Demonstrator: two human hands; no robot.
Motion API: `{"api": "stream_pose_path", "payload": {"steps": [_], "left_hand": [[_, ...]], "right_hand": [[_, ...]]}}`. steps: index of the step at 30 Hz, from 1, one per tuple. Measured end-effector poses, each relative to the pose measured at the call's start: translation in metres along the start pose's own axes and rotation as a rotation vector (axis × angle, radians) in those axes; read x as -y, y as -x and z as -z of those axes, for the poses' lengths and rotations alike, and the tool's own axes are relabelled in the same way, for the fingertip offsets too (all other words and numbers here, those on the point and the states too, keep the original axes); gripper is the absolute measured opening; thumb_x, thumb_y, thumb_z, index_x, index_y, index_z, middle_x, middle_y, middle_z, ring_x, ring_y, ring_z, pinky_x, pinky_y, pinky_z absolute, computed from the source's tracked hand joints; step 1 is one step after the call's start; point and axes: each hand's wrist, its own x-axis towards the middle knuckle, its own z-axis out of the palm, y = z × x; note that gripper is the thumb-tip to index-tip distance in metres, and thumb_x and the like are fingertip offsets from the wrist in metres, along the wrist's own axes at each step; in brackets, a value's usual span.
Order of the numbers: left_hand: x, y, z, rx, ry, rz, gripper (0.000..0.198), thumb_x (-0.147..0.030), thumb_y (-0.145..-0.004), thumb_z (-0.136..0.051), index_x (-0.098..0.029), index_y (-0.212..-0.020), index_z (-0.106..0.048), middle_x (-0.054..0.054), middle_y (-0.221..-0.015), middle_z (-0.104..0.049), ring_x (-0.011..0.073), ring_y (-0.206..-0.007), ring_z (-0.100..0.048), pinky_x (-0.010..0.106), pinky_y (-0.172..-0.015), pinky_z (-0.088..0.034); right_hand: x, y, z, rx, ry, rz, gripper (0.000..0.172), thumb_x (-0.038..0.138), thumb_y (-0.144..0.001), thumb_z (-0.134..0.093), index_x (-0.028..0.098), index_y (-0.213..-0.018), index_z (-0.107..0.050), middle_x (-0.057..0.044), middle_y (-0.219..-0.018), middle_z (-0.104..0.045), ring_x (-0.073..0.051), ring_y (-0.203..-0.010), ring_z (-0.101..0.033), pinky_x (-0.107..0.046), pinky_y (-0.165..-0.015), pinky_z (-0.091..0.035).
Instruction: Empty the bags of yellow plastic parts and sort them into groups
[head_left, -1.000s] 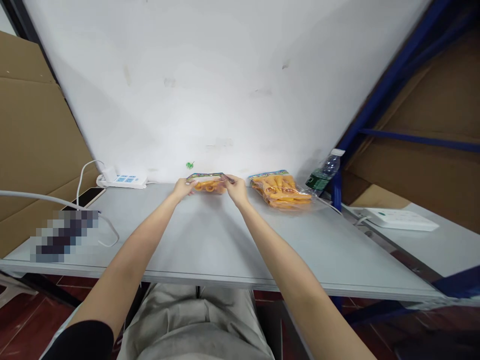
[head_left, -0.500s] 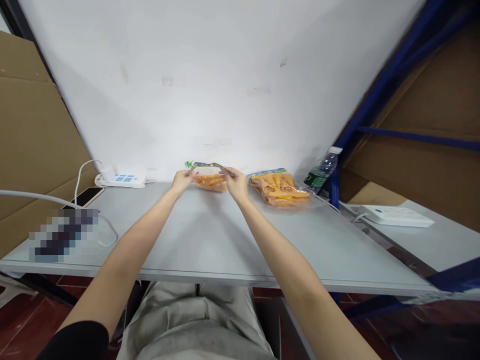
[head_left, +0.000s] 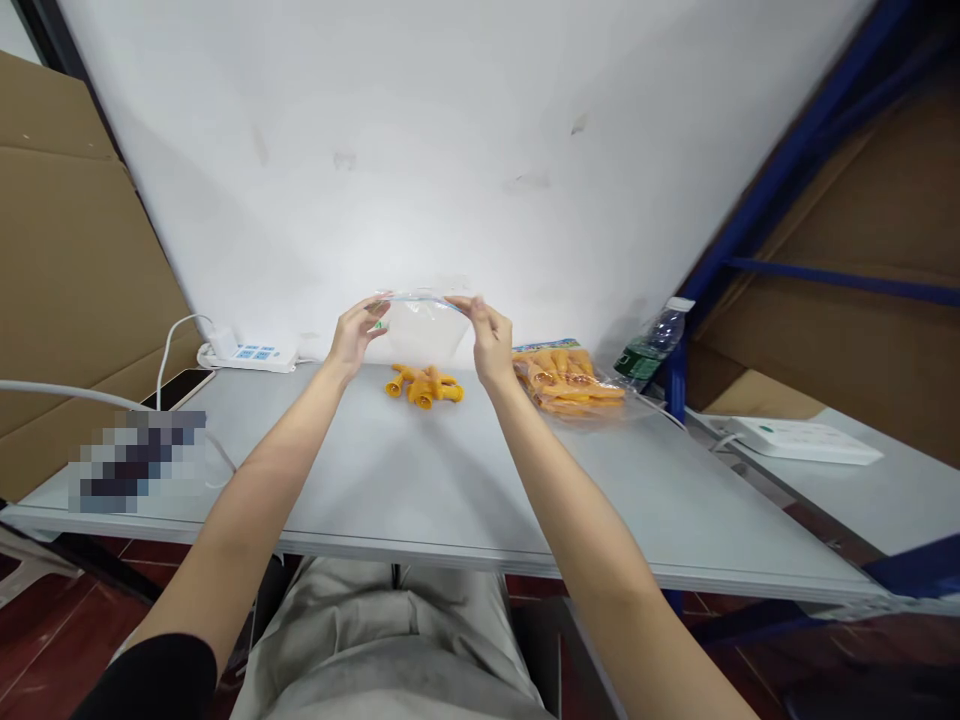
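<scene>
Both my hands hold a clear plastic bag (head_left: 420, 325) up above the far part of the grey table (head_left: 420, 480). My left hand (head_left: 352, 335) pinches its left corner and my right hand (head_left: 489, 335) pinches its right corner. The bag looks empty. Under it, a small heap of orange pieces (head_left: 422, 385) lies loose on the table. To the right of my right hand, a second bag full of orange pieces (head_left: 566, 380) rests on the table.
A white wall panel stands right behind the table. A white power strip (head_left: 251, 355), a phone (head_left: 180, 388) and cables lie at the far left. A water bottle (head_left: 649, 345) leans by the blue rack post; another power strip (head_left: 802, 440) lies on the right-hand table.
The bag was lifted off the table and the orange pieces dropped out of it onto the tabletop. Both hands rose with the bag.
</scene>
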Motion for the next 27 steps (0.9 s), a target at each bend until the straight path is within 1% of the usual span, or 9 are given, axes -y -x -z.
{"api": "stream_pose_path", "payload": {"steps": [2, 5, 9, 12, 15, 17, 20, 23, 27], "left_hand": [[-0.005, 0.007, 0.001, 0.021, 0.141, -0.041, 0.033, -0.034, -0.075, -0.049, -0.018, -0.094, -0.072, 0.007, -0.131, -0.063, 0.0265, -0.131, -0.050, 0.039, -0.094, -0.047], [-0.001, 0.017, 0.005, -0.042, 0.287, -0.015, 0.039, -0.046, -0.080, -0.045, -0.015, -0.081, -0.069, 0.010, -0.123, -0.067, 0.0275, -0.123, -0.057, 0.036, -0.088, -0.051], [0.033, 0.024, 0.016, -0.200, 0.305, 0.173, 0.040, -0.057, -0.078, -0.058, -0.017, -0.071, -0.057, 0.009, -0.096, -0.073, 0.0204, -0.086, -0.071, 0.028, -0.070, -0.053], [0.070, 0.031, 0.026, -0.220, 0.197, 0.352, 0.039, -0.054, -0.071, -0.071, -0.018, -0.079, -0.056, 0.003, -0.078, -0.072, 0.0127, -0.060, -0.066, 0.023, -0.056, -0.048], [0.100, 0.040, 0.036, -0.249, 0.064, 0.430, 0.038, -0.048, -0.066, -0.078, -0.017, -0.080, -0.060, -0.004, -0.055, -0.061, 0.0090, -0.049, -0.058, 0.020, -0.052, -0.043], [0.111, 0.043, 0.044, -0.282, -0.008, 0.427, 0.036, -0.046, -0.065, -0.079, -0.016, -0.076, -0.061, -0.005, -0.048, -0.055, 0.0079, -0.046, -0.053, 0.019, -0.050, -0.039], [0.116, 0.044, 0.053, -0.332, -0.025, 0.360, 0.036, -0.046, -0.064, -0.079, -0.017, -0.073, -0.062, -0.006, -0.045, -0.051, 0.0068, -0.045, -0.048, 0.018, -0.048, -0.036], [0.114, 0.044, 0.056, -0.272, -0.024, 0.355, 0.038, -0.047, -0.061, -0.081, -0.017, -0.073, -0.062, -0.007, -0.046, -0.051, 0.0065, -0.044, -0.048, 0.018, -0.048, -0.036], [0.110, 0.050, 0.050, -0.075, -0.078, 0.414, 0.041, -0.048, -0.057, -0.083, -0.017, -0.072, -0.062, -0.001, -0.062, -0.063, 0.0094, -0.051, -0.058, 0.022, -0.052, -0.044]], "right_hand": [[0.011, 0.005, 0.001, -0.044, -0.040, 0.033, 0.063, 0.069, -0.090, -0.036, 0.020, -0.092, -0.076, -0.006, -0.101, -0.074, -0.023, -0.106, -0.066, -0.042, -0.100, -0.048], [0.017, 0.019, 0.000, -0.094, -0.083, 0.042, 0.061, 0.065, -0.092, -0.034, 0.021, -0.091, -0.077, -0.005, -0.101, -0.074, -0.024, -0.108, -0.066, -0.043, -0.101, -0.047], [-0.001, 0.047, -0.005, -0.087, -0.113, -0.032, 0.053, 0.061, -0.090, -0.043, 0.021, -0.081, -0.077, -0.005, -0.092, -0.076, -0.026, -0.102, -0.068, -0.044, -0.100, -0.047], [-0.026, 0.071, -0.007, -0.063, -0.106, -0.183, 0.046, 0.058, -0.085, -0.051, 0.022, -0.072, -0.076, -0.005, -0.084, -0.076, -0.027, -0.098, -0.069, -0.043, -0.097, -0.048], [-0.052, 0.090, -0.007, -0.040, -0.131, -0.405, 0.042, 0.057, -0.080, -0.057, 0.022, -0.062, -0.072, -0.006, -0.073, -0.074, -0.026, -0.088, -0.070, -0.040, -0.091, -0.051], [-0.066, 0.095, -0.005, -0.032, -0.211, -0.530, 0.036, 0.054, -0.074, -0.064, 0.021, -0.062, -0.071, -0.006, -0.072, -0.074, -0.025, -0.085, -0.071, -0.037, -0.085, -0.053], [-0.079, 0.094, -0.001, -0.191, -0.369, -0.685, 0.026, 0.045, -0.070, -0.071, 0.020, -0.078, -0.071, -0.003, -0.080, -0.074, -0.020, -0.078, -0.071, -0.030, -0.072, -0.054], [-0.086, 0.092, 0.002, -0.340, -0.471, -0.825, 0.025, 0.033, -0.066, -0.078, 0.022, -0.084, -0.066, 0.001, -0.082, -0.073, -0.015, -0.068, -0.070, -0.026, -0.064, -0.055], [-0.092, 0.095, 0.001, -0.266, -0.530, -0.910, 0.024, 0.034, -0.068, -0.079, 0.021, -0.076, -0.061, -0.001, -0.076, -0.072, -0.016, -0.068, -0.070, -0.027, -0.062, -0.057]]}}
